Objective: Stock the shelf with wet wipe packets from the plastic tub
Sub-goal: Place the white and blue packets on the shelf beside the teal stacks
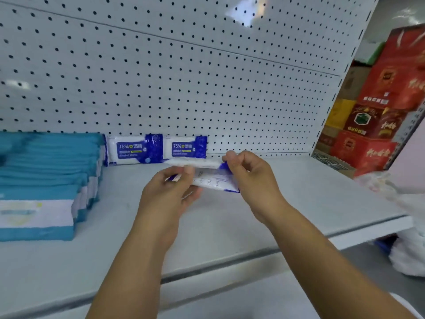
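Note:
Above the white shelf [264, 217] I hold a white and blue wet wipe packet [210, 177] between both hands, its back side toward me. My left hand [170, 192] pinches its left end and my right hand [249, 178] pinches its right end. Two matching blue and white wet wipe packets stand upright against the pegboard back wall: one on the left [135, 149], one on the right [187, 148], side by side. The plastic tub is out of view.
A row of teal and white packs [46, 178] fills the shelf's left side. The perforated pegboard [184, 77] rises behind. Red gift boxes [377, 116] are stacked past the shelf's right end, and crumpled white plastic [404, 226] lies lower right.

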A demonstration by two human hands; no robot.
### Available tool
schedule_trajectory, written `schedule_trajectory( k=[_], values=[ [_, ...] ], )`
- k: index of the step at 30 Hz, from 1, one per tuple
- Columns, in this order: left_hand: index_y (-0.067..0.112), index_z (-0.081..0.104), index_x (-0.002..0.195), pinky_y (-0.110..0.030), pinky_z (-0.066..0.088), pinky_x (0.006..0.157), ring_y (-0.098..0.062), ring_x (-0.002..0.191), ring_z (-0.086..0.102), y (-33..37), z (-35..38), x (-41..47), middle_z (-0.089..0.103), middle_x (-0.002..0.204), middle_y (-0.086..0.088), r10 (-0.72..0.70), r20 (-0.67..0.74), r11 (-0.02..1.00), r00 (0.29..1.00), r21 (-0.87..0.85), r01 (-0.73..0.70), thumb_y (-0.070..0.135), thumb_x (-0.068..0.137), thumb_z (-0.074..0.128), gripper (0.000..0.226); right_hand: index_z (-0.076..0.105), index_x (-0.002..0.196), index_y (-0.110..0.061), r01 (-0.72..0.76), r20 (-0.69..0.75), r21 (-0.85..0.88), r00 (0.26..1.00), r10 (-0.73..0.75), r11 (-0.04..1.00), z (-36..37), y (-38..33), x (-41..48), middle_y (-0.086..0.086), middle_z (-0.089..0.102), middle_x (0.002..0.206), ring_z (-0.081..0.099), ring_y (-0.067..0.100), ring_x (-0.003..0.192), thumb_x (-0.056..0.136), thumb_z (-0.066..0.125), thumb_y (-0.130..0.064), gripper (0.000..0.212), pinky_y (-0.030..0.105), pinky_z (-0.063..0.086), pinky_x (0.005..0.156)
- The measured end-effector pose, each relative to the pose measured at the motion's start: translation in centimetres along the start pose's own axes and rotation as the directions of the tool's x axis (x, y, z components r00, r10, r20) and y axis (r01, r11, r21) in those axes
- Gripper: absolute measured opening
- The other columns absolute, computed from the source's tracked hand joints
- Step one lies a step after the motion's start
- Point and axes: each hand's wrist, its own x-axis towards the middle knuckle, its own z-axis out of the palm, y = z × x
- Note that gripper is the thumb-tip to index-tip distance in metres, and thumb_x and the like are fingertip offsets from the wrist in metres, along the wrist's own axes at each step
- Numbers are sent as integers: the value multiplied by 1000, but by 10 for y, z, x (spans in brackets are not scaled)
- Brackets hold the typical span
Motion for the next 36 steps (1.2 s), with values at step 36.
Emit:
schedule_trajectory(
  k=[36],
  values=[
    [25, 70, 85, -28, 49, 62, -15, 68, 65, 10, -56, 38, 68, 77, 5, 433, -244, 654, 868, 748, -116, 43, 81, 81, 22, 69, 107, -12, -228, 158, 280, 969, 189, 933, 66, 72, 97, 9, 77, 102, 74, 25, 92, 91, 70, -5, 18, 38, 60, 81]
  ],
)
